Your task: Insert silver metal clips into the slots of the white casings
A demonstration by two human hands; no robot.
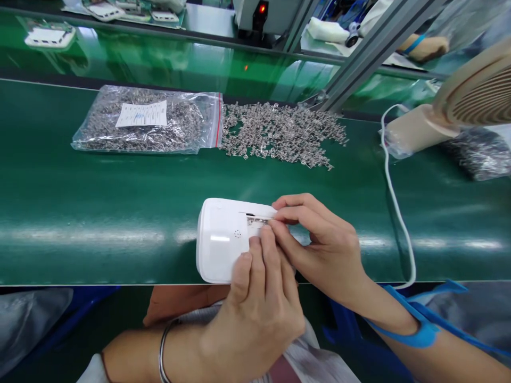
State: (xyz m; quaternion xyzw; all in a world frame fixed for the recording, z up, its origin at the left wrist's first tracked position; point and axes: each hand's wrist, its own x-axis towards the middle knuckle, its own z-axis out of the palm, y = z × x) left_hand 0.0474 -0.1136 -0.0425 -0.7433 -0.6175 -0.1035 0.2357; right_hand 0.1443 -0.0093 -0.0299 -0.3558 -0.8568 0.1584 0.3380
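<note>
A white plastic device housing [221,242] with rounded corners lies at the table's front edge. Its upward face has a ring of small holes and a recessed compartment [255,221] with small metal parts along its far side. My left hand [259,303] is closed over the near side of the housing, fingertips bent into the recess. From the right, my right hand [319,239] pinches thumb and fingers together at the recess's right end. Whatever lies between those fingertips is too small and covered to make out. The right part of the housing is hidden under both hands.
Beyond the housing lie a zip bag [139,119] of small metal clips and a loose pile [283,133] of them. A beige fan [423,125] stands right, its white cable [395,197] running to the front edge. A metal post [371,58] rises behind. A blue wrist strap [419,324] trails from my right arm.
</note>
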